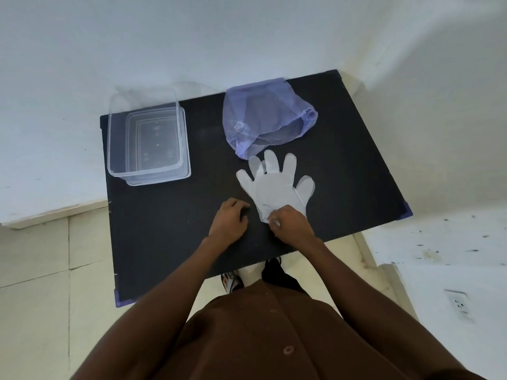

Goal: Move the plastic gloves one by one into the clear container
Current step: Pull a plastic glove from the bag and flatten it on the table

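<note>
A flat stack of translucent plastic gloves (275, 185) lies on the black table (170, 234), fingers pointing away from me. My right hand (292, 224) pinches the cuff end of the stack at its near edge. My left hand (229, 222) rests on the table just left of the cuff, fingers curled, with nothing in it. The clear container (149, 138) stands at the table's far left; I see no gloves inside it, only what looks like its lid beneath.
A crumpled purple plastic bag (267, 119) lies at the far side of the table, just beyond the glove fingers. White walls close in behind and to the right. A tiled floor shows at the left, and my feet are below the table's near edge.
</note>
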